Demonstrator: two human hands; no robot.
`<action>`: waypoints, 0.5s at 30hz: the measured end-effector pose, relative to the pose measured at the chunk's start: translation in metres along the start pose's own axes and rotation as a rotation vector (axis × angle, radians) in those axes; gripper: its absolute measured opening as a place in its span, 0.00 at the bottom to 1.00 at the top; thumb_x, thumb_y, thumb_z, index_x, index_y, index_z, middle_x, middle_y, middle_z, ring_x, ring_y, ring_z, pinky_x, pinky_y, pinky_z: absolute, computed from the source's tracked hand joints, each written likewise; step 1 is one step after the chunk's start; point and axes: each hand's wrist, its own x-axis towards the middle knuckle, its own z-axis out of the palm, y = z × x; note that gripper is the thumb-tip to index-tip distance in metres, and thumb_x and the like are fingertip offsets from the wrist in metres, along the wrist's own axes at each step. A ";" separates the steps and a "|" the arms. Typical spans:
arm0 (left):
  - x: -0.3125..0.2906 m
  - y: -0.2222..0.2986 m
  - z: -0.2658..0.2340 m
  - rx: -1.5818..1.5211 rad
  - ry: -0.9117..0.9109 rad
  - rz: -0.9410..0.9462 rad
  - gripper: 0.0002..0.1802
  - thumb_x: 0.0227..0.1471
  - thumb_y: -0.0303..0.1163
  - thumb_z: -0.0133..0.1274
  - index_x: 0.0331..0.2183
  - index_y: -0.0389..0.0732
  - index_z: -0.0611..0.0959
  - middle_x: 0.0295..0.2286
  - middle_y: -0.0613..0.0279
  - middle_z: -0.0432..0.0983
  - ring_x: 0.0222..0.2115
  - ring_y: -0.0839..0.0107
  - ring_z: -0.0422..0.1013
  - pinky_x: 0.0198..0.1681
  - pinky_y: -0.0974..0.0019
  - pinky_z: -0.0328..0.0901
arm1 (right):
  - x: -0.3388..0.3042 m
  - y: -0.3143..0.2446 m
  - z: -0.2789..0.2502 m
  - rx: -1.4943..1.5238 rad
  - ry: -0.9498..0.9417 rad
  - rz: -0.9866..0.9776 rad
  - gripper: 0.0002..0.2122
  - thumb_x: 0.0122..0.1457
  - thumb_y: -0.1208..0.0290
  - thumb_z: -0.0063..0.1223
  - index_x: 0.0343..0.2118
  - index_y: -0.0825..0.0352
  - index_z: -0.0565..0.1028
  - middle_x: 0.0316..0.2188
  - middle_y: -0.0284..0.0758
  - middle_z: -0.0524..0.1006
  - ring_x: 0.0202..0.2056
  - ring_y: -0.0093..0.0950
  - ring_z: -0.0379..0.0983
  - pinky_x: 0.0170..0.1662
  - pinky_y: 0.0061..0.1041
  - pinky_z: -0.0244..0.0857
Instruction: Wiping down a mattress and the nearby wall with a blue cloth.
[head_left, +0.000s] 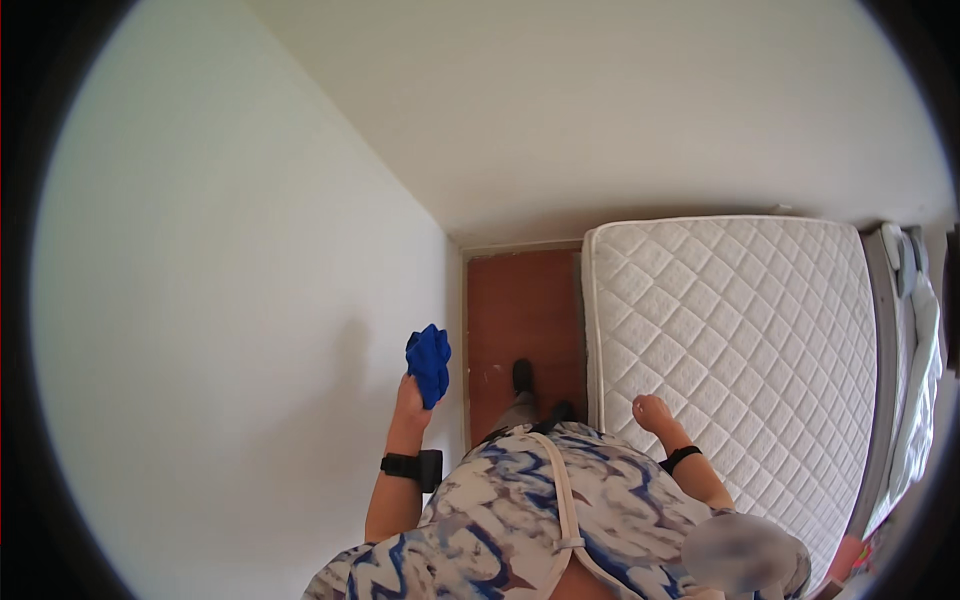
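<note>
My left hand point(412, 402) is closed on a crumpled blue cloth point(429, 362). The cloth is bunched up above the fingers, in front of the white wall on the left; whether it touches the wall I cannot tell. On the other side, my right hand point(653, 413) appears over the near left part of a white quilted mattress point(735, 320). Its fingers are curled in, and no object shows in them. A dark band is on each wrist, the left one with a black block on it.
A strip of reddish-brown floor point(522, 310) runs between the left wall point(220, 300) and the mattress, with my dark shoe point(523, 375) on it. The far wall point(620, 120) stands behind the mattress. Light-coloured bedding point(915, 400) lies along the right side.
</note>
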 end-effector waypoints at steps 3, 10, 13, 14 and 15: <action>-0.006 -0.007 -0.014 -0.043 0.097 -0.019 0.19 0.59 0.47 0.40 0.46 0.47 0.74 0.20 0.74 0.66 0.16 0.80 0.60 0.14 0.73 0.54 | 0.003 0.000 0.005 -0.018 -0.127 -0.035 0.10 0.52 0.66 0.46 0.30 0.64 0.78 0.29 0.46 0.77 0.36 0.46 0.73 0.40 0.42 0.67; -0.013 0.013 0.004 -0.156 0.012 0.146 0.24 0.60 0.43 0.40 0.55 0.44 0.68 0.32 0.71 0.74 0.23 0.79 0.67 0.22 0.72 0.65 | 0.019 -0.010 -0.017 -0.070 -0.184 -0.099 0.10 0.53 0.66 0.44 0.30 0.63 0.77 0.29 0.48 0.77 0.36 0.47 0.73 0.41 0.44 0.67; 0.002 0.010 -0.004 -0.206 -0.016 0.223 0.23 0.61 0.35 0.42 0.56 0.40 0.66 0.45 0.69 0.72 0.44 0.77 0.68 0.49 0.72 0.63 | 0.026 -0.006 -0.026 -0.053 -0.121 -0.122 0.10 0.53 0.66 0.45 0.29 0.63 0.77 0.28 0.48 0.77 0.34 0.48 0.73 0.39 0.45 0.67; 0.004 0.014 -0.001 -0.214 -0.012 0.224 0.23 0.61 0.35 0.42 0.56 0.40 0.66 0.45 0.69 0.72 0.44 0.77 0.68 0.49 0.72 0.63 | 0.029 -0.010 -0.032 -0.056 -0.089 -0.131 0.09 0.53 0.66 0.45 0.29 0.64 0.77 0.27 0.49 0.77 0.34 0.48 0.73 0.39 0.45 0.67; 0.006 0.019 0.002 -0.164 0.004 0.205 0.23 0.61 0.34 0.43 0.56 0.39 0.66 0.45 0.69 0.72 0.44 0.77 0.69 0.49 0.72 0.64 | 0.027 -0.013 -0.038 -0.058 -0.105 -0.103 0.09 0.53 0.67 0.45 0.29 0.64 0.77 0.27 0.49 0.77 0.34 0.48 0.73 0.39 0.44 0.67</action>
